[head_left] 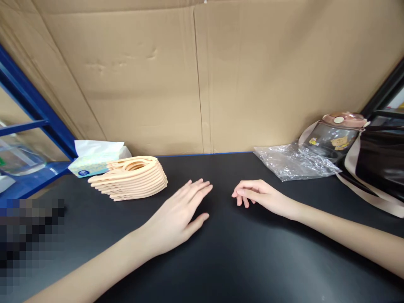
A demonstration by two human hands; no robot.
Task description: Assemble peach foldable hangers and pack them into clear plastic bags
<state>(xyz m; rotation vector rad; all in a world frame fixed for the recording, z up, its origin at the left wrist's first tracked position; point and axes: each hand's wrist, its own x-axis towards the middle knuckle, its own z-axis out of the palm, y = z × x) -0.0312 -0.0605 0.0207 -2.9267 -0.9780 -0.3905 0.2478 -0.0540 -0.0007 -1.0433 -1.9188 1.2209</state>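
Observation:
My left hand [176, 216] is over the middle of the black table, palm down, with fingers stretched out and thumb apart. Nothing is in it. To its left lies a stack of several peach-coloured plastic clothes hangers [135, 181], nearest to this hand but not touched by it. My right hand [260, 195] hovers to the right of the centre, its fingers loosely bent and slightly apart. No object shows in its grasp, though the palm side is partly hidden. A crumpled clear plastic bag [290, 162] lies beyond this hand.
Behind the hangers sits a tissue pack [91, 162]. A transparent water bottle [331, 136] with a strap stands at the back right, beside a dark bag [383, 155]. Cardboard [142, 84] walls off the rear of the table [221, 261]; a blue metal frame [41, 105] rises at left.

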